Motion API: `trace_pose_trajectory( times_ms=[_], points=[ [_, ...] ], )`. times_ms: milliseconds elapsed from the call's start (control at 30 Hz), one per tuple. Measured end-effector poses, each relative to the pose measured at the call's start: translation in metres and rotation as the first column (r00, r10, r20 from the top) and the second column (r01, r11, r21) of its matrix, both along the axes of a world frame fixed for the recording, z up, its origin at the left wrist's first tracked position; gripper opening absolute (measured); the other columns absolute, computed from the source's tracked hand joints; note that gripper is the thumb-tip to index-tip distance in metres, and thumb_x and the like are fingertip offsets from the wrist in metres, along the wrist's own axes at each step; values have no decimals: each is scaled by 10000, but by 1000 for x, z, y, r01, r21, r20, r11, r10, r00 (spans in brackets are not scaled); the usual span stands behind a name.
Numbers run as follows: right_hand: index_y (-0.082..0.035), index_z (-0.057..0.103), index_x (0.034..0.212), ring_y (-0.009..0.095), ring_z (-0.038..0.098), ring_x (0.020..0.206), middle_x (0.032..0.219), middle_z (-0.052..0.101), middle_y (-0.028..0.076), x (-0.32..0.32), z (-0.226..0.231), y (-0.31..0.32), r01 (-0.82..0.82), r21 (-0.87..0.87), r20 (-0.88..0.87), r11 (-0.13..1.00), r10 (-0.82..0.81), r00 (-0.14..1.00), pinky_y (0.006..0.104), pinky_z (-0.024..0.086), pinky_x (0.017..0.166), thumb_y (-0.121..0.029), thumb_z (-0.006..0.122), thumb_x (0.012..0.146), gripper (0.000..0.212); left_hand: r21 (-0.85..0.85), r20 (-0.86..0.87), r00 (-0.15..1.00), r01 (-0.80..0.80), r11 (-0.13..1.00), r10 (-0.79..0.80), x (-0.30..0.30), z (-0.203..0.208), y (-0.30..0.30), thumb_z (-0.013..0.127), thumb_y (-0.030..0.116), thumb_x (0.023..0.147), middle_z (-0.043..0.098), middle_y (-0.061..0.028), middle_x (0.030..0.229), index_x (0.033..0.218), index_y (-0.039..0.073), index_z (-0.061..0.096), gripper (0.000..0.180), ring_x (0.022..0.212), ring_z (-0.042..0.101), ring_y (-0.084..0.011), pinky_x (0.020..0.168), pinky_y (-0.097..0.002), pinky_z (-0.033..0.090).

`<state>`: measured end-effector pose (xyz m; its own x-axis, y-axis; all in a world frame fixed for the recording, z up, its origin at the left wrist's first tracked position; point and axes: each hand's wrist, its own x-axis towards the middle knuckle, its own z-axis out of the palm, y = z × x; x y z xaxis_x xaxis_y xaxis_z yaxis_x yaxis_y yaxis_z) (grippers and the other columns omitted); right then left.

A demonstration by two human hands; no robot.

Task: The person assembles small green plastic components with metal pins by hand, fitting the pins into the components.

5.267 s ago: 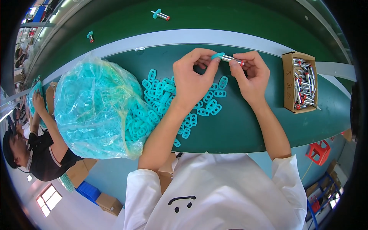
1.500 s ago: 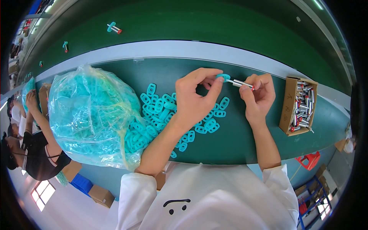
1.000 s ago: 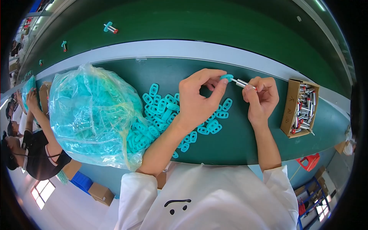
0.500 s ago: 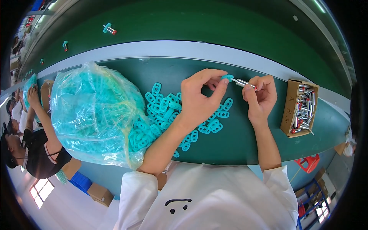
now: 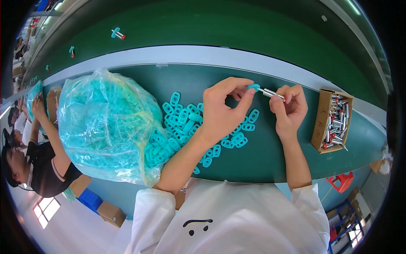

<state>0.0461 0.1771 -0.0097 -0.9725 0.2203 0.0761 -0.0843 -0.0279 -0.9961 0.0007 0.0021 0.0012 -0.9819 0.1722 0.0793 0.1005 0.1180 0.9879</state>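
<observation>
My left hand [image 5: 226, 103] pinches a small teal plastic piece [image 5: 254, 87] between thumb and fingers. In my right hand [image 5: 289, 106] is a silver metal cylinder with a red end [image 5: 270, 92], held near its red end. The cylinder's thin white tip points left and reaches the teal piece; whether it sits inside the hole I cannot tell. Loose teal oval pieces [image 5: 184, 116] with holes lie around and under my left forearm. They spill from a large clear plastic bag [image 5: 101, 122] full of the same pieces. Right of my right hand stands a cardboard box [image 5: 320, 120] of similar metal cylinders [image 5: 337, 120].
Beyond a pale rail [image 5: 190, 55] runs a green belt surface [image 5: 220, 21]. On it lie a few joined teal-and-metal assemblies [image 5: 118, 34], toward the left. A person in dark clothing [image 5: 46, 171] works at the far left. A red stool [image 5: 339, 182] stands below the table at right.
Both hands stay together at nearly the same place, with the cylinder's tip still at the teal piece. The whole view shifts slightly.
</observation>
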Motion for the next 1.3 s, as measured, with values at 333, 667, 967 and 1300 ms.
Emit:
trace_pose_trajectory(
  times_ms=[333,667,967,1300],
  points=[
    [-80,379,866,91,485,619,778,525,68,0,0,0,14,-8,9,1000,-14,1000,224,388,521,61,585,939,260,2,-13,1000,-8,1000,8,-1,-2,1,744,-5,851,704,-48,797,1018,-2,722,169,686,635,-83,648,-225,501],
    [-64,392,801,105,500,594,747,552,79,-1,1,-4,108,-44,27,993,-107,994,238,399,506,93,581,918,272,48,35,999,-12,999,10,-2,-4,0,730,-8,867,711,-38,804,1036,-14,724,170,715,647,-69,669,-213,512],
    [-46,429,792,114,551,608,741,570,72,0,1,-7,148,-60,44,987,-146,988,234,409,497,100,586,905,243,47,75,997,-19,999,16,-1,-5,2,716,-14,880,724,-58,806,1039,-15,721,159,717,671,-88,669,-216,521],
    [-29,473,863,124,568,624,747,581,75,1,3,-7,168,-308,-13,936,-180,984,265,462,555,79,586,932,171,93,153,988,-5,996,-9,-2,-4,-3,685,-21,905,738,-86,858,1068,-38,699,165,777,712,-126,725,-233,553]
  ],
)
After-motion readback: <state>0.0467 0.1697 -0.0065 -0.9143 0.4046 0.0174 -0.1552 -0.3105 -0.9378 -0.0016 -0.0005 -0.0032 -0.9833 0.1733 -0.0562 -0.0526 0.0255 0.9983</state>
